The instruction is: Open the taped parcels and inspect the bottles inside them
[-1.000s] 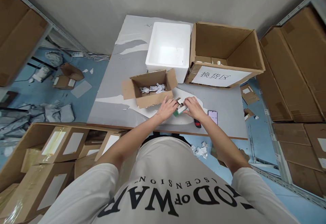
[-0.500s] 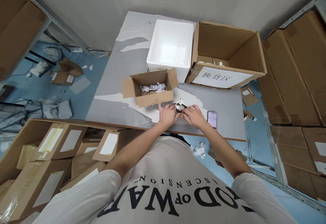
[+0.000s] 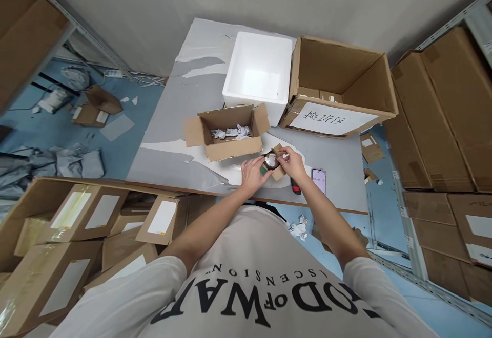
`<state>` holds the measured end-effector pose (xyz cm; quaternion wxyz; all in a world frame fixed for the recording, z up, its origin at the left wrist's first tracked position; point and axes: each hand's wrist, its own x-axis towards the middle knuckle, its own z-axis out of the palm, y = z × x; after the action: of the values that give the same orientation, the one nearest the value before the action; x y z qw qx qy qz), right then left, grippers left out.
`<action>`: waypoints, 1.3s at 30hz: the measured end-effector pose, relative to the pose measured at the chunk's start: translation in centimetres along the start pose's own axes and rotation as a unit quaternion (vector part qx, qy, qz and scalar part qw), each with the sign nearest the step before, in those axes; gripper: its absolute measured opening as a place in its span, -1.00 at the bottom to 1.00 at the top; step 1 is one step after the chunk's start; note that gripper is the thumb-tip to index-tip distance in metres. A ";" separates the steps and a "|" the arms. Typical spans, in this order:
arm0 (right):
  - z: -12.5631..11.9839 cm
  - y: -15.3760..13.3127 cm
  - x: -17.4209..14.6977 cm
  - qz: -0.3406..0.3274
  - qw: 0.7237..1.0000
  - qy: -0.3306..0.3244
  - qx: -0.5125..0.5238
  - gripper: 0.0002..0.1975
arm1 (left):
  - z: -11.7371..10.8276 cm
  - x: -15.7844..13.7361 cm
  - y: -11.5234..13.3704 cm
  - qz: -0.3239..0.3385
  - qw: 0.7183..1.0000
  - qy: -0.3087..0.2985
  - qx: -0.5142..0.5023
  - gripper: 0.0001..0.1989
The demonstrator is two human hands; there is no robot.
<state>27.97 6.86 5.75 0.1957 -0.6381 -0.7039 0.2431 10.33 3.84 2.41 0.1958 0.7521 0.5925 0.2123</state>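
Note:
A round, shiny object with a dark rim is between my two hands, above a small piece of opened cardboard. My left hand grips its left side, thumb and fingers closed at the edge. On the other side my right hand pinches its right edge. What exactly the round object is, I cannot make out. A bit of green shows beside my left fingers. Just behind the hands sits an open cardboard box with crumpled white paper inside.
A white foam box and a large cardboard box with a handwritten label stand at the back of the grey table. By my right forearm lie a red and black object and a phone. Boxed parcels fill the lower left.
My right hand has lifted and turned slightly, and more of the round object and the cardboard now shows. The red and black object has come into sight beside my right wrist.

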 end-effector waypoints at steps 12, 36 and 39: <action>-0.8 -5.4 2.6 -0.051 0.914 -0.220 -0.338 -0.34 | 2.4 -0.2 -2.4 0.008 0.986 0.055 -0.155 0.09; -15.5 -9.5 2.1 -0.229 0.969 0.049 0.077 -0.67 | 3.2 1.4 -1.4 -0.123 0.943 -0.016 -0.309 0.07; -16.4 -9.6 2.8 -0.221 0.956 0.092 0.172 -0.62 | 2.2 0.8 -1.0 -0.123 0.938 -0.018 -0.322 0.16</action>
<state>29.57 10.53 24.56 0.4156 -0.4432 -0.7533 0.2516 10.90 4.79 0.10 0.4628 0.5738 0.5763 0.3528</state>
